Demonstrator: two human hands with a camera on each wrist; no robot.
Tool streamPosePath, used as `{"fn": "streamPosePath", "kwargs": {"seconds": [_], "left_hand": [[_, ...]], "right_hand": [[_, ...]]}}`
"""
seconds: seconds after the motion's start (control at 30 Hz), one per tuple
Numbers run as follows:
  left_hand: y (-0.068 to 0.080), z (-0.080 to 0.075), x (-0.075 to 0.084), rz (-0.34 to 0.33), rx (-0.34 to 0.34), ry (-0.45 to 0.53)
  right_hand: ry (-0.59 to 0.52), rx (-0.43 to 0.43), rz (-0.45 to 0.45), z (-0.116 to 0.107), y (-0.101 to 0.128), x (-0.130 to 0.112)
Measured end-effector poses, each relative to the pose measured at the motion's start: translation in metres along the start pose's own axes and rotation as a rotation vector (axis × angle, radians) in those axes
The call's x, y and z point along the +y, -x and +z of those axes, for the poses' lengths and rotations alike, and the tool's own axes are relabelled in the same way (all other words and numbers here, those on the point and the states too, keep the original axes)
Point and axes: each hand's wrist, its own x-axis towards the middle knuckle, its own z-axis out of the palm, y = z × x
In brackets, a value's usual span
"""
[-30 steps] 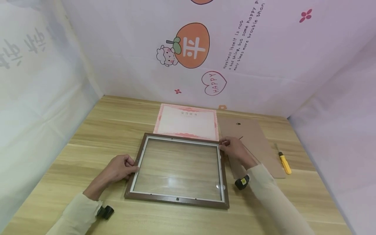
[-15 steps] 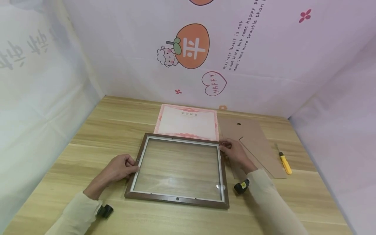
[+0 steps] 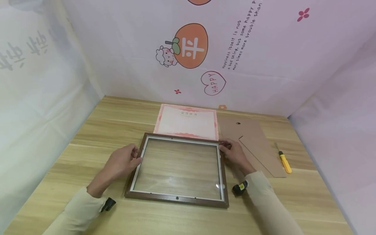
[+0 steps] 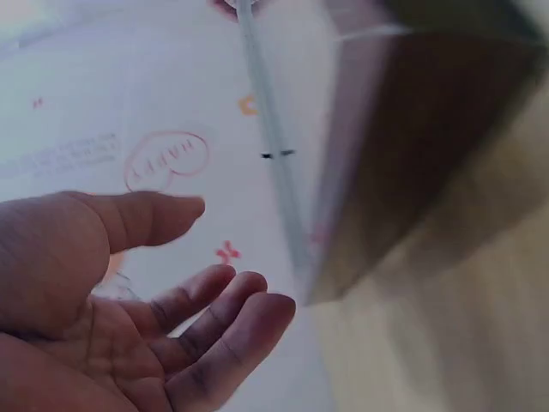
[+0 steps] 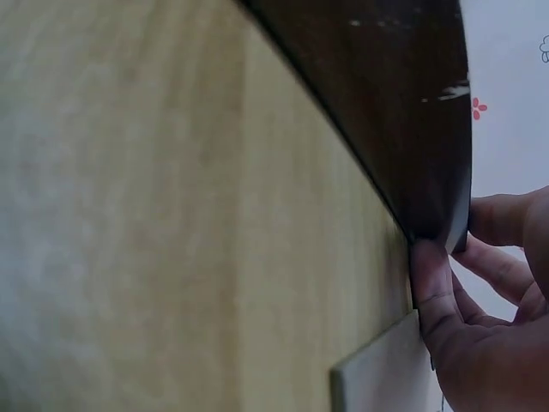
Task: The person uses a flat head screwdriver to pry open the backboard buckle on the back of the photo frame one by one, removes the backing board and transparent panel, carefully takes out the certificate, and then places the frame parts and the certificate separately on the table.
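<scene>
frame (image 3: 179,169) corner between right fingers (image 3: 227,147), left fingers (image 3: 135,156) apart

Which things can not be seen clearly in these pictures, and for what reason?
- Certificate: its printed text is too small to read in the head view.
- Picture frame: blurred and cut off by the edges in both wrist views.
- Right hand: in the right wrist view only fingertips show at the frame's corner.
- Backing board: the right hand covers its near left part.
- Screwdriver: tip too small to make out.
</scene>
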Motion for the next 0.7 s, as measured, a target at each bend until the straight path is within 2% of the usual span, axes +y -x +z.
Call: {"fn": "streamPosePath", "kwargs": {"seconds": [0.07,0.17,0.3,0.37,0.47,0.57,0.7], "left_hand": [[0.001,-0.001,0.011,0.066,0.009,-0.053],[0.004,0.002,0.024,0.206,-0.023,-0.091],[0.004,0.011,0.038,0.418,-0.144,-0.069],[0.004,0.017,0.044,0.491,-0.22,-0.07],[0.004,0.025,0.051,0.516,-0.33,-0.09],[0.004,0.03,0.057,0.466,-0.42,-0.11],[0.004,0.036,0.061,0.425,-0.493,-0.128]], "right_hand": [[0.002,0.005,-0.003,0.001,0.0,0.0],[0.003,0.009,-0.007,0.002,0.001,-0.001],[0.014,0.018,-0.014,0.002,0.001,-0.001],[0.016,0.022,-0.009,0.002,0.001,-0.001],[0.016,0.019,-0.009,0.002,0.0,0.0],[0.007,0.019,-0.002,0.002,0.0,0.001],[0.008,0.025,0.0,0.002,0.0,0.0]]}}
